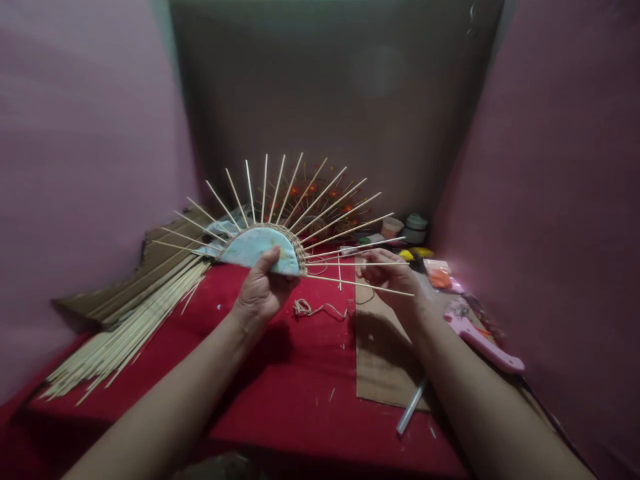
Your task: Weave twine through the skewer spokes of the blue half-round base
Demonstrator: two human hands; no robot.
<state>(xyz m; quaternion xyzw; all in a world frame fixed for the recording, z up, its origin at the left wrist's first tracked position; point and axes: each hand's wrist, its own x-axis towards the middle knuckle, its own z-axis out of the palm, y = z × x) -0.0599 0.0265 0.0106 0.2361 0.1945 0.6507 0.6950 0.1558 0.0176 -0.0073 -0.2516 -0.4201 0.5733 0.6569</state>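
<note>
A pale blue half-disc [260, 248] edged with woven cord is held upright above the red cloth. Thin wooden sticks [320, 200] are fanned outward from its curved rim.

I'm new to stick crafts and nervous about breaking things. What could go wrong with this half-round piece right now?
The left hand holds the half-round base only by its lower edge, so it may tip or slip. The thin sticks fan out unsupported; the right hand, among the lowest ones, could bend or snap one. The loose cord on the red cloth might snag.

Both forearms are bare to the picture's edge, with no sleeves, and the hands [260, 290] are ungloved.
</note>
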